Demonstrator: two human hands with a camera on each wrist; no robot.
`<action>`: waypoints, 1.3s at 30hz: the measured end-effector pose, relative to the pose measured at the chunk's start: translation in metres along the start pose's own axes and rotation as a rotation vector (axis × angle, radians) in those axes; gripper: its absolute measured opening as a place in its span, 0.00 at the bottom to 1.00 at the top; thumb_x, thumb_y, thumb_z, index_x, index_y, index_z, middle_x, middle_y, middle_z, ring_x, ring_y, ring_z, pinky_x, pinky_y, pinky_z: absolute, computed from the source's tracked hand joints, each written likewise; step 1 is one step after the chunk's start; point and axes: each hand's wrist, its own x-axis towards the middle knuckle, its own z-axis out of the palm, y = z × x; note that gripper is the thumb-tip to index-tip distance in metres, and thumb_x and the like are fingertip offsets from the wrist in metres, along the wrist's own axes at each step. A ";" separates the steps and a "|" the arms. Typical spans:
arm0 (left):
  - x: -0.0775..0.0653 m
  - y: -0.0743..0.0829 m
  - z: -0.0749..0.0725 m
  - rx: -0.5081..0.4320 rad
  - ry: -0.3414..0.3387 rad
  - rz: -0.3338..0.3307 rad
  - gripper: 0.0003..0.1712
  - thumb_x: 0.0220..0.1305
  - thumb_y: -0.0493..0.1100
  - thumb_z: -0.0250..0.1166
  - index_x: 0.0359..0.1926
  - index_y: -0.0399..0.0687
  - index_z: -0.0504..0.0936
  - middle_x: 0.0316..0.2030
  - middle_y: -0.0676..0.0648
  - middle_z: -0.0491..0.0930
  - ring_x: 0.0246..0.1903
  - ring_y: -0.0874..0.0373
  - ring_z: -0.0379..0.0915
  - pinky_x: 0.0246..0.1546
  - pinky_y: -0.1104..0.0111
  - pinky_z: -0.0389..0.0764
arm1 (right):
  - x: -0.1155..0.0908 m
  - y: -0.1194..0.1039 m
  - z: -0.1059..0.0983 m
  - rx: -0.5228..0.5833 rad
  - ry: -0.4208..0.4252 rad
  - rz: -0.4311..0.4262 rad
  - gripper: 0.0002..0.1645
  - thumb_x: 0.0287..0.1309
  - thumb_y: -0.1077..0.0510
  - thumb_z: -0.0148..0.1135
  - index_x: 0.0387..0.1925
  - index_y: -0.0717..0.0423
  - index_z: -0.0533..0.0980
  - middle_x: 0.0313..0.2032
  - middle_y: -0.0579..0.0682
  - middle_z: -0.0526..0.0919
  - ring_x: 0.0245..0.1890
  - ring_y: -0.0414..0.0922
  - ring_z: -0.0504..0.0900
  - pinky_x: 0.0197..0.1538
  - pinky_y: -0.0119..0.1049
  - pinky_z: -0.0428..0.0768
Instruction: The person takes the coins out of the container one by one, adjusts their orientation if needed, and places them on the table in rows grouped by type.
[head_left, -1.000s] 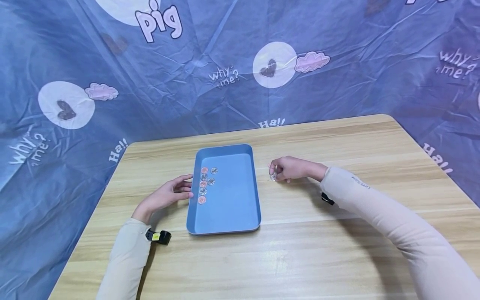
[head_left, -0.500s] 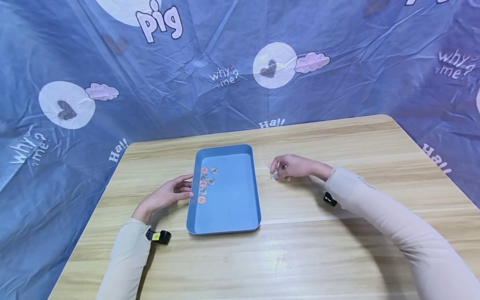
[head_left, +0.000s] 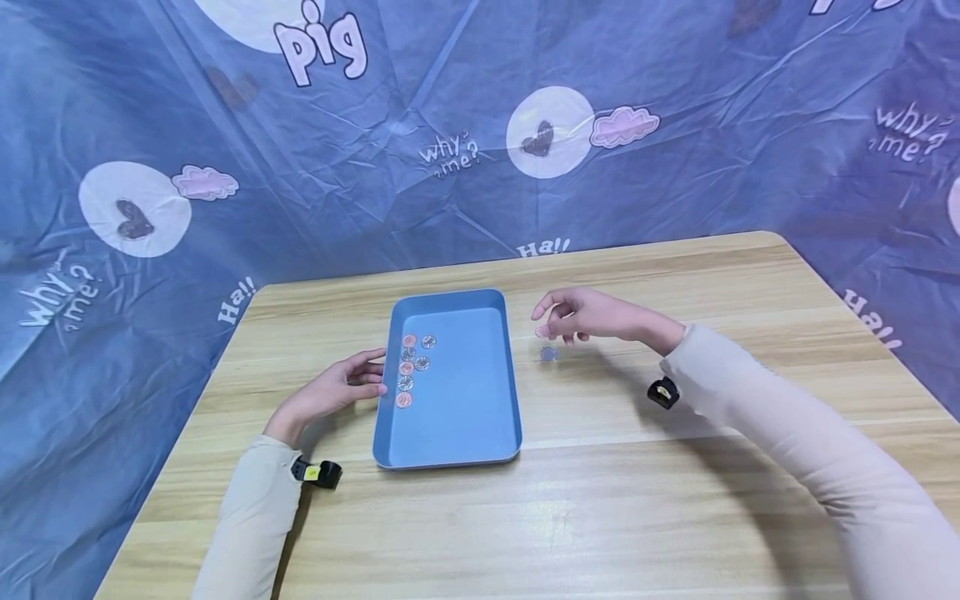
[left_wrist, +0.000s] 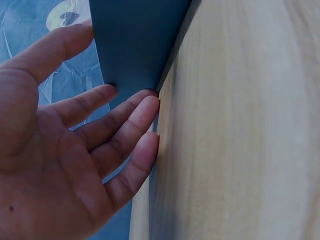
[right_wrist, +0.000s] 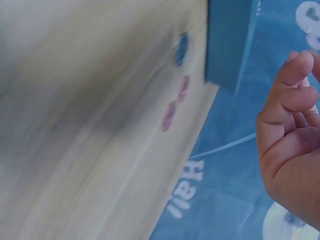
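A blue rectangular tray (head_left: 465,417) lies on the table, with several small round discs inside along its left side. Some discs are pink (head_left: 404,400), others dark-patterned (head_left: 422,363). My left hand (head_left: 337,390) rests against the tray's left wall, fingers fairly straight; in the left wrist view the fingertips touch the outer wall (left_wrist: 135,40) and the thumb meets its edge. Right of the tray, my right hand (head_left: 588,315) hovers with bent fingers, a gap between thumb and index, nothing visible in it. Below it lies a bluish disc (head_left: 549,354). The right wrist view also shows two pinkish discs (right_wrist: 169,116).
The wooden table (head_left: 480,533) extends around the tray. A blue printed cloth (head_left: 420,208) hangs behind the table's far edge. A black strap piece (head_left: 318,474) sticks out from the left wrist, another (head_left: 663,392) from the right.
My right hand has risen and moved away from the disc it was fingering, which now lies uncovered on the table and looks bluish instead of silvery. My left hand and the tray stay put.
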 end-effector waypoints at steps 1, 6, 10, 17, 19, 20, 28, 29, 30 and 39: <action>0.000 0.000 0.000 0.000 0.000 -0.001 0.44 0.65 0.43 0.64 0.74 0.36 0.51 0.64 0.29 0.66 0.62 0.37 0.67 0.61 0.60 0.75 | -0.001 -0.004 0.001 0.000 -0.005 -0.005 0.23 0.61 0.59 0.61 0.55 0.64 0.70 0.29 0.54 0.81 0.24 0.46 0.77 0.23 0.28 0.69; 0.000 0.000 0.000 0.000 0.001 -0.006 0.44 0.65 0.43 0.64 0.74 0.37 0.51 0.64 0.30 0.66 0.62 0.38 0.67 0.61 0.61 0.76 | -0.002 -0.022 0.009 0.034 -0.040 -0.047 0.19 0.63 0.59 0.60 0.54 0.60 0.71 0.34 0.52 0.82 0.25 0.43 0.78 0.25 0.28 0.71; 0.000 0.000 0.000 -0.001 0.001 -0.006 0.44 0.65 0.43 0.64 0.74 0.36 0.51 0.64 0.29 0.66 0.62 0.38 0.67 0.61 0.61 0.76 | 0.001 -0.038 0.014 0.050 -0.065 -0.077 0.18 0.64 0.60 0.58 0.54 0.58 0.72 0.34 0.50 0.82 0.25 0.41 0.77 0.26 0.29 0.70; 0.001 -0.001 -0.001 0.016 0.002 -0.002 0.44 0.65 0.43 0.64 0.74 0.37 0.51 0.64 0.29 0.66 0.62 0.37 0.67 0.62 0.58 0.74 | 0.015 -0.067 0.023 0.023 -0.084 -0.093 0.17 0.63 0.56 0.60 0.53 0.53 0.73 0.28 0.48 0.79 0.26 0.44 0.76 0.24 0.28 0.68; 0.001 -0.001 -0.001 0.016 0.001 -0.004 0.44 0.65 0.44 0.64 0.74 0.37 0.51 0.64 0.30 0.66 0.62 0.37 0.66 0.62 0.57 0.74 | 0.020 -0.075 0.026 0.019 -0.090 -0.107 0.18 0.63 0.55 0.61 0.53 0.53 0.73 0.29 0.49 0.78 0.28 0.46 0.77 0.25 0.29 0.70; 0.001 -0.001 -0.001 0.016 0.000 -0.004 0.44 0.65 0.44 0.64 0.74 0.37 0.51 0.64 0.30 0.66 0.62 0.37 0.66 0.62 0.57 0.74 | 0.022 -0.079 0.028 0.017 -0.093 -0.115 0.18 0.63 0.54 0.61 0.53 0.52 0.73 0.29 0.49 0.78 0.29 0.47 0.78 0.25 0.29 0.70; 0.001 -0.001 0.000 0.009 -0.004 -0.005 0.43 0.66 0.44 0.63 0.74 0.36 0.51 0.64 0.29 0.66 0.63 0.38 0.66 0.62 0.58 0.74 | 0.047 -0.096 0.044 -0.008 -0.098 -0.140 0.17 0.63 0.51 0.62 0.52 0.49 0.75 0.31 0.47 0.80 0.31 0.47 0.79 0.29 0.32 0.73; 0.001 -0.001 0.000 0.008 -0.003 -0.007 0.43 0.66 0.44 0.63 0.74 0.37 0.51 0.64 0.30 0.66 0.63 0.38 0.66 0.62 0.58 0.74 | 0.051 -0.098 0.046 -0.006 -0.098 -0.140 0.17 0.63 0.52 0.62 0.52 0.49 0.75 0.31 0.47 0.80 0.30 0.46 0.79 0.28 0.31 0.73; 0.001 -0.001 0.000 0.008 -0.004 -0.008 0.43 0.66 0.44 0.63 0.74 0.37 0.51 0.64 0.30 0.66 0.63 0.38 0.66 0.62 0.58 0.75 | 0.054 -0.099 0.047 -0.001 -0.097 -0.141 0.17 0.63 0.52 0.62 0.53 0.49 0.75 0.30 0.47 0.80 0.30 0.45 0.79 0.28 0.31 0.73; 0.001 -0.001 -0.001 0.004 -0.006 -0.009 0.42 0.66 0.43 0.63 0.74 0.36 0.51 0.64 0.29 0.67 0.63 0.37 0.66 0.61 0.57 0.75 | 0.084 -0.104 0.055 0.046 -0.077 -0.155 0.17 0.64 0.52 0.60 0.53 0.52 0.76 0.38 0.48 0.83 0.29 0.43 0.79 0.27 0.29 0.72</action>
